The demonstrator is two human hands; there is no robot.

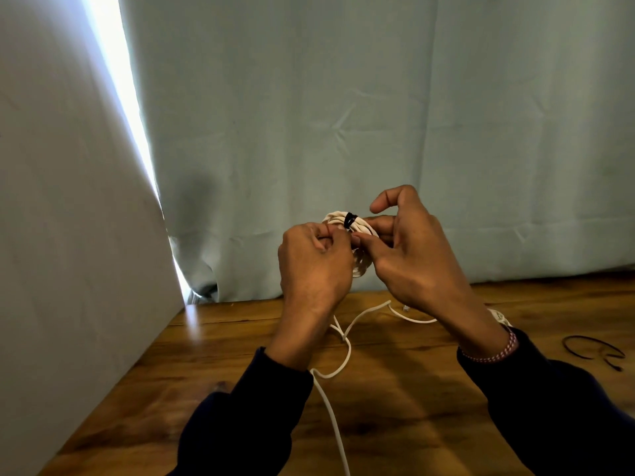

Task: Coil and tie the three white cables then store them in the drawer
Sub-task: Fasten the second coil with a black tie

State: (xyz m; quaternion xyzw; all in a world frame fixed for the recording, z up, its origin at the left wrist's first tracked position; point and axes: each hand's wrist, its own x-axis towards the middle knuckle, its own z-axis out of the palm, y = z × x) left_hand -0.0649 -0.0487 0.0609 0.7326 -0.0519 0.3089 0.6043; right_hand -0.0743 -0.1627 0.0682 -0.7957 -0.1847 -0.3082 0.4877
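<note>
A coiled white cable (338, 219) is held up above the wooden table (412, 389), with a black tie (349, 220) wrapped across its top. My left hand (314, 266) grips the coil's left side with curled fingers. From the right, my right hand (409, 259) pinches the coil and the tie between thumb and fingers, index finger raised. Most of the coil is hidden behind both hands. Another white cable (345, 352) lies loose on the table below and runs toward the near edge.
Two loose black ties (594, 352) lie on the table at the right. A white panel (68, 269) stands along the table's left side. A pale curtain (378, 115) hangs behind the far edge. No drawer is in view.
</note>
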